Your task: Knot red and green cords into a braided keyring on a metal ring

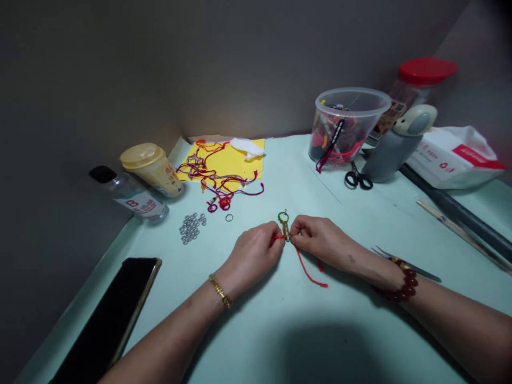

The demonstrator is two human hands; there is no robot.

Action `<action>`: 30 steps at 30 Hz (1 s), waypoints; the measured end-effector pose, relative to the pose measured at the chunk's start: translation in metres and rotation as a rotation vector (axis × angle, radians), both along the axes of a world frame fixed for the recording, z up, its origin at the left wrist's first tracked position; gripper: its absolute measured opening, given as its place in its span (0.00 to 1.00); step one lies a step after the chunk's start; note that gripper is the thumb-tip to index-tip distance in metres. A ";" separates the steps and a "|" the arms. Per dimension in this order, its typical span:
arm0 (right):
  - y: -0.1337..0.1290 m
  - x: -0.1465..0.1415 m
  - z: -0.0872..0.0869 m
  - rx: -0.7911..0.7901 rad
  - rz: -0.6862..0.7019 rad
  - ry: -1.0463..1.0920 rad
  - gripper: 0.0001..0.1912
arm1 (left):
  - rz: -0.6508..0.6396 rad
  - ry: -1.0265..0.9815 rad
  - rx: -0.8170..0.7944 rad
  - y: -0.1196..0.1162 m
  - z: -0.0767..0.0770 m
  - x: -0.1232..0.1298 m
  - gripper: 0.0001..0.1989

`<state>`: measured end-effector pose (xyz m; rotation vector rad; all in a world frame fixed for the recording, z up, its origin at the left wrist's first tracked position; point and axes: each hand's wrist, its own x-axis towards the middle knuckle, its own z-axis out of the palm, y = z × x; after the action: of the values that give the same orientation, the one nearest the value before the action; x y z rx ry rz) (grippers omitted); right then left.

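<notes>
My left hand (262,242) and my right hand (312,234) meet at a small knotted keychain (286,228) with a green-wrapped ring at its top. Fingers of the left pinch a red cord on the keychain's left side. The right thumb and forefinger pinch cord at its right side. From under the right hand, a loose red cord end (306,271) trails over the table. A pile of small metal rings (190,228) lies to the left of my hands, with a single larger ring (229,217) beside it.
Purple and red cords (224,178) lie across a yellow sheet (236,160). At the back right stand a clear tub (352,106) of cords, black scissors (358,180) and a grey bottle (394,152). Tweezers (420,271) lie beneath my right wrist. A phone (108,320) lies front left.
</notes>
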<state>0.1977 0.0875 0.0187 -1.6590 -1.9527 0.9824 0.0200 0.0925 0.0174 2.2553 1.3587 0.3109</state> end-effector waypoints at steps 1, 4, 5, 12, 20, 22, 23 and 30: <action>0.000 0.000 0.000 0.005 0.009 -0.005 0.04 | -0.021 -0.006 0.013 0.000 0.000 -0.001 0.08; 0.000 0.001 -0.002 0.015 0.033 0.011 0.06 | -0.067 -0.032 0.050 0.001 -0.002 -0.002 0.08; 0.000 0.001 -0.002 0.016 0.039 0.019 0.06 | -0.070 -0.041 0.054 0.001 -0.002 -0.003 0.08; 0.000 0.002 -0.006 0.021 0.050 0.025 0.06 | -0.039 -0.094 0.008 0.001 -0.004 -0.003 0.07; 0.000 0.003 -0.008 0.005 0.061 0.065 0.06 | -0.016 -0.115 0.029 0.001 -0.008 -0.001 0.10; 0.000 0.003 -0.008 0.006 0.065 0.067 0.06 | -0.008 -0.107 0.023 0.002 -0.008 0.000 0.11; 0.000 0.004 -0.008 0.006 0.067 0.069 0.06 | -0.004 -0.101 0.017 0.002 -0.008 0.000 0.11; 0.001 0.005 -0.007 0.004 0.103 0.074 0.09 | 0.005 -0.102 -0.018 0.004 -0.009 0.000 0.11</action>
<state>0.2029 0.0882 0.0118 -1.5100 -2.0068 1.0614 0.0205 0.0967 0.0088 2.1909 1.3091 0.4086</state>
